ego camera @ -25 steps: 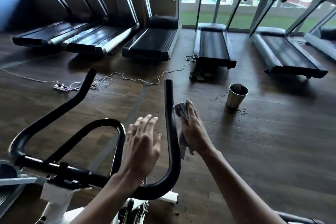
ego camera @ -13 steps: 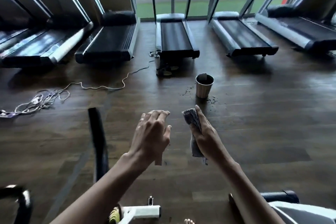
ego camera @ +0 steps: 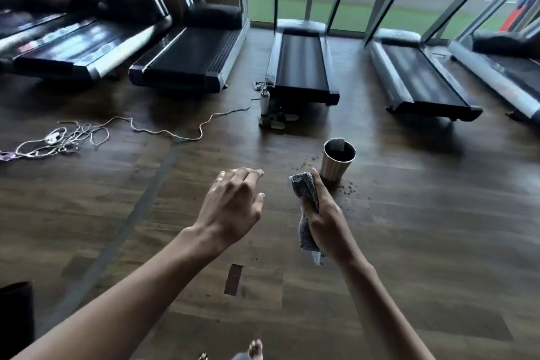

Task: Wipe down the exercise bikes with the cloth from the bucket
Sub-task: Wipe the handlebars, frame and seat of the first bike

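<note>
My right hand [ego camera: 324,213] grips a grey cloth [ego camera: 306,207], which hangs down below my fist. My left hand [ego camera: 233,204] hovers beside it over the wooden floor with relaxed fingers and holds nothing. A small metal bucket [ego camera: 336,162] stands on the floor just beyond my right hand, with something pale sticking out of its rim. Only a dark edge of the exercise bike [ego camera: 14,313] shows at the lower left corner.
Several treadmills [ego camera: 301,67] line the far side by the windows. A tangled white cable [ego camera: 87,134] and power strip lie on the floor at left. Dark crumbs are scattered around the bucket. A bottle and sandals [ego camera: 274,117] sit behind the middle treadmill.
My view has swung right, away from the bike's handlebars, which have left the frame. My right hand came off the handlebar with the cloth; both hands now hover over the floor near the bucket.
</note>
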`<control>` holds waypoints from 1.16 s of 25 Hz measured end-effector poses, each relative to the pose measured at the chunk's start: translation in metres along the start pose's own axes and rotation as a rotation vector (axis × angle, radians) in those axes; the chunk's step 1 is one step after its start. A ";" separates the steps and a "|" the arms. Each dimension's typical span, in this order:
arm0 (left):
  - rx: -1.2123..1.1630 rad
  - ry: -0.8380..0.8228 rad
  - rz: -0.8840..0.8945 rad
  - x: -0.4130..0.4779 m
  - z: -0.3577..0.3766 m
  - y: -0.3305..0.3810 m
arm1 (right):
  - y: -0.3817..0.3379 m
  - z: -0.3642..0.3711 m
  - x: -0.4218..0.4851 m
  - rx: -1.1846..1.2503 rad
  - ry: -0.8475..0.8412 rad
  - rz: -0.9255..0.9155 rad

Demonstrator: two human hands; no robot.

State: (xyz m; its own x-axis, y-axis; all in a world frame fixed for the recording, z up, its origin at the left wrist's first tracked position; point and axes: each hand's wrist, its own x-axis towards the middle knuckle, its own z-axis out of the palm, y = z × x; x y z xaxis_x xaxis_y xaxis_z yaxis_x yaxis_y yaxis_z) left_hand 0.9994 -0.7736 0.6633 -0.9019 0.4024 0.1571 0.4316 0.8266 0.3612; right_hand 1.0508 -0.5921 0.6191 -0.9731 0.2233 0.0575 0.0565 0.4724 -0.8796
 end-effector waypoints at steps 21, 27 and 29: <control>0.259 0.493 -1.079 0.045 -0.094 -0.261 | -0.166 0.344 0.265 -0.013 -1.070 -0.592; 0.290 0.717 -1.554 0.024 -0.096 -0.271 | -0.198 0.434 0.273 0.017 -1.528 -0.786; 0.305 0.808 -1.712 0.021 -0.097 -0.256 | -0.212 0.452 0.267 0.027 -1.690 -0.862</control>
State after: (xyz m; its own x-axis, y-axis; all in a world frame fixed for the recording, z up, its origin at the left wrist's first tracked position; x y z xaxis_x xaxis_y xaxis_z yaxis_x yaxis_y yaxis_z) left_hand 0.8686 -1.0146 0.6631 -0.0572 -0.9738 0.2200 -0.8878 0.1504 0.4350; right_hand 0.6784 -1.0177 0.6072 0.0996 -0.9948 -0.0199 -0.4841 -0.0310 -0.8745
